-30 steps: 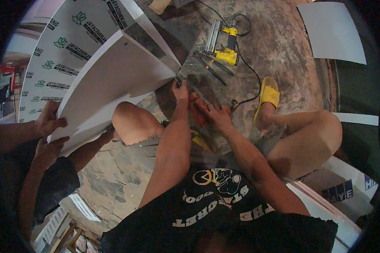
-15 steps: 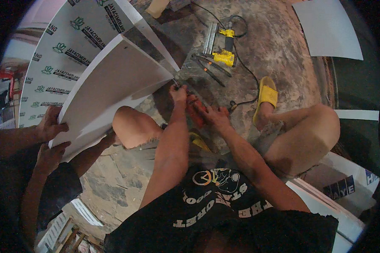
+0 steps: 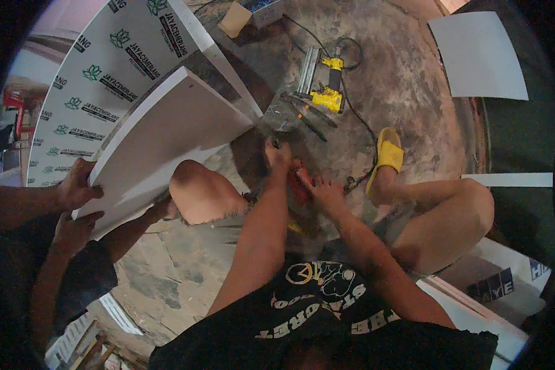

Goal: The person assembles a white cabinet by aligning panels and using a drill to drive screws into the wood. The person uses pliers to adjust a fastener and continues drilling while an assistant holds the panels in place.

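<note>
My right hand (image 3: 328, 196) is wrapped round a red power drill (image 3: 300, 177), low over the floor between my legs. Just ahead of the drill, my left hand (image 3: 279, 155) is closed, with a small dark thing at its fingertips too blurred to name. Left of it stands a white panel (image 3: 172, 132), its near corner a short gap away from my fingers. A co-worker's two hands (image 3: 77, 185) grip the panel's far left edge. Behind it leans a larger board (image 3: 114, 74) with a printed face.
On the floor ahead lie a yellow nail gun (image 3: 328, 95) with a dark hose and a pair of black tools (image 3: 311, 117) with orange marks. A cardboard piece (image 3: 235, 20) lies farther off. At right are a white sheet (image 3: 480, 55) and stacked boards (image 3: 475, 308). I wear a yellow sandal (image 3: 388, 154).
My left hand has drawn away from the panel's corner, to the right and toward me. The drill has also come back from the panel, with my right hand still round it.
</note>
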Demonstrator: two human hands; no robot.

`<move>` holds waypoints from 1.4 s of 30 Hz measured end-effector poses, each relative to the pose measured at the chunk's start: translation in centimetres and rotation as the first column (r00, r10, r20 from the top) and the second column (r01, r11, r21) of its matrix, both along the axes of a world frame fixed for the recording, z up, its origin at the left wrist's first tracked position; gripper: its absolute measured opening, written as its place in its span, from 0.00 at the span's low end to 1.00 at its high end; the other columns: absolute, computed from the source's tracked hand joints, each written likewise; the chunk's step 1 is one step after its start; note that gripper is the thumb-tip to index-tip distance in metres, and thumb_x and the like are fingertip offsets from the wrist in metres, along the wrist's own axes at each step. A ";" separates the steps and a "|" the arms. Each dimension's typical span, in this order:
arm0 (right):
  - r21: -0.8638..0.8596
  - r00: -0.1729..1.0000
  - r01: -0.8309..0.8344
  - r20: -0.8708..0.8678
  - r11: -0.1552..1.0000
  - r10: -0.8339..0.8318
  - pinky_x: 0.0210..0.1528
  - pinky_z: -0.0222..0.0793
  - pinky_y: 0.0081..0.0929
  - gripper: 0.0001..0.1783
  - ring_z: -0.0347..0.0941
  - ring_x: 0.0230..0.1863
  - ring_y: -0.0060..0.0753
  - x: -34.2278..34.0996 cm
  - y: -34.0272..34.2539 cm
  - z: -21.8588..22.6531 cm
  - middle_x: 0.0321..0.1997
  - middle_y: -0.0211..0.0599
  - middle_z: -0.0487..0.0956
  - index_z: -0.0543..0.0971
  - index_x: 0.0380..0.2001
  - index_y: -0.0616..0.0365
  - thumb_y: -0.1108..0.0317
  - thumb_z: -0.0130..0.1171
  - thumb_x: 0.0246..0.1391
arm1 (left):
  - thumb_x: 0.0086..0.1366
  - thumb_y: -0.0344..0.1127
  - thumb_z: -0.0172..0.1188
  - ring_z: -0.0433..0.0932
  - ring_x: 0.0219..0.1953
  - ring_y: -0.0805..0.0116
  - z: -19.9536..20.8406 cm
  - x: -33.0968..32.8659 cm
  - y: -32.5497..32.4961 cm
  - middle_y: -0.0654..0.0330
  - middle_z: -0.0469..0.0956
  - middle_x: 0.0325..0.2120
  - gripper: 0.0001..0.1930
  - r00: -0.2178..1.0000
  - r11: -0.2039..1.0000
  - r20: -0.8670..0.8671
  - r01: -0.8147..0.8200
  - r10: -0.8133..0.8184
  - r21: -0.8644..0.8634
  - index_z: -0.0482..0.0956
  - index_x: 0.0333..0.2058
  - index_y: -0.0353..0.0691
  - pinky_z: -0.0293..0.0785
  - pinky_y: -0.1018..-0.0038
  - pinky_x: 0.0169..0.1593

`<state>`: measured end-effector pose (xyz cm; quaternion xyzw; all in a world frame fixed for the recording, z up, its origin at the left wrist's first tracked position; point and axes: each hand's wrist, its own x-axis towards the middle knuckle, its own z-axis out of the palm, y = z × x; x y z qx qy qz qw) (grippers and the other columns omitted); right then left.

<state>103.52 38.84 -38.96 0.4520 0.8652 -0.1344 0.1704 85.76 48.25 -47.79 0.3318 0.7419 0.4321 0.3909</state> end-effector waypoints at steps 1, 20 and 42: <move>0.049 1.000 0.004 0.025 0.999 -0.005 0.46 0.68 0.45 0.44 0.72 0.51 0.44 0.9 -0.3 -0.7 0.53 0.45 0.72 0.48 0.72 0.34 0.69 0.51 0.53 | 0.55 0.35 0.63 0.75 0.46 0.60 1.6 1.4 0.1 0.51 0.76 0.45 0.21 1.000 1.000 0.013 0.002 -0.002 0.003 0.75 0.47 0.32 0.70 0.63 0.50; -0.327 0.910 -0.389 0.010 0.861 0.415 0.46 0.75 0.41 0.17 0.79 0.46 0.48 -2.3 26.6 4.9 0.43 0.43 0.82 0.81 0.42 0.52 0.67 0.61 0.46 | 0.60 0.53 0.56 0.76 0.48 0.39 -0.2 1.6 -2.0 0.40 0.76 0.46 0.29 0.958 0.919 -0.288 -0.104 -0.011 -0.380 0.72 0.48 0.32 0.71 0.52 0.51; -0.038 0.453 -0.888 0.096 0.458 0.886 0.58 0.66 0.49 0.52 0.71 0.58 0.46 0.0 37.8 -0.9 0.55 0.48 0.75 0.43 0.73 0.37 0.70 0.59 0.50 | 0.53 0.29 0.67 0.74 0.44 0.58 37.3 -1.5 3.5 0.52 0.72 0.43 0.25 0.356 0.778 -0.701 -0.401 0.618 0.483 0.70 0.50 0.37 0.72 0.67 0.48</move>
